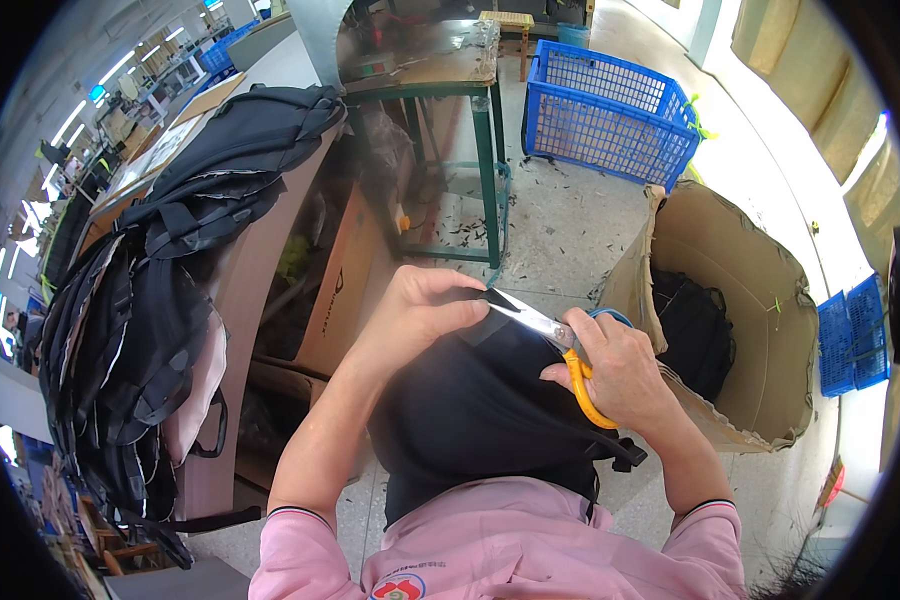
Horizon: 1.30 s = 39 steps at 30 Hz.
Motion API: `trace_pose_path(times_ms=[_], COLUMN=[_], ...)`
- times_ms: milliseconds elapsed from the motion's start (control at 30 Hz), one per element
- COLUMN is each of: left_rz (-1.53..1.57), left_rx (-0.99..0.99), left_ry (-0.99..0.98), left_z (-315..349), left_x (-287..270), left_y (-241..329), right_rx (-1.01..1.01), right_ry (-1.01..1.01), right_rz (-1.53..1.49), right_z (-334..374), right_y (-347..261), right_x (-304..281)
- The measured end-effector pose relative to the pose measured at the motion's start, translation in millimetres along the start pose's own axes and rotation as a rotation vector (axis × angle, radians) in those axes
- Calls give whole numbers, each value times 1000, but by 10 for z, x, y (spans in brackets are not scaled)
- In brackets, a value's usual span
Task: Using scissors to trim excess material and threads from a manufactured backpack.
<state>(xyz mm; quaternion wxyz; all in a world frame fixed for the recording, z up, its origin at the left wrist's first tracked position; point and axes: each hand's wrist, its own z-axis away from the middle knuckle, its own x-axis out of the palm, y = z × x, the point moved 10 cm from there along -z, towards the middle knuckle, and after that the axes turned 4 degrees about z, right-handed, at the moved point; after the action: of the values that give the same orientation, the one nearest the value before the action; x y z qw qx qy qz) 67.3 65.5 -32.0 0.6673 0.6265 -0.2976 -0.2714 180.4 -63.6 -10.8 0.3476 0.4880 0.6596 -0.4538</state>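
My right hand is closed around the handles of a pair of scissors, which are yellow and blue. Their silver blades point up and left, slightly parted, with the tips close to my left fingers. Between thumb and forefinger, my left hand pinches the edge of a piece of black fabric. The blades lie across this edge; whether they are cutting into it, I cannot tell. Black material covers my lap below, and where the held piece ends is hard to make out. A black strap end hangs below my right hand.
Black backpacks are heaped along the table on the left. To the right stands an open cardboard box holding black items. A blue plastic crate and a green-legged table are ahead. Dark scraps litter the floor.
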Motion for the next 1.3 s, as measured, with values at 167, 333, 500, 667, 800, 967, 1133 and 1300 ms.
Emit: trace_pose_path(times_ms=[167, 333, 500, 667, 800, 967, 1133, 1300], left_rz=[3, -38, -121, -148, -109, -225, -258, -209], left_rx=[58, 100, 116, 108, 150, 178, 127, 116], left_ry=[1, -38, -76, -68, -71, -73, -40, -80], left_z=[-4, 18, 42, 56, 22, 28, 19, -13], left_x=[30, 60, 185, 227, 267, 370, 374, 420], left_y=[33, 66, 73, 83, 96, 185, 126, 96], right_rx=[43, 47, 28, 69, 6, -49, -88, -107], right_ry=[-71, -74, -102, -216, -193, -263, -314, -313], right_rz=[-67, -94, -82, -146, -167, -207, -186, -198], right_z=[49, -25, -27, 83, 22, -38, 26, 66], right_y=[84, 28, 73, 191, 178, 164, 228, 272], right_x=[113, -39, -26, 73, -53, -57, -27, -8])
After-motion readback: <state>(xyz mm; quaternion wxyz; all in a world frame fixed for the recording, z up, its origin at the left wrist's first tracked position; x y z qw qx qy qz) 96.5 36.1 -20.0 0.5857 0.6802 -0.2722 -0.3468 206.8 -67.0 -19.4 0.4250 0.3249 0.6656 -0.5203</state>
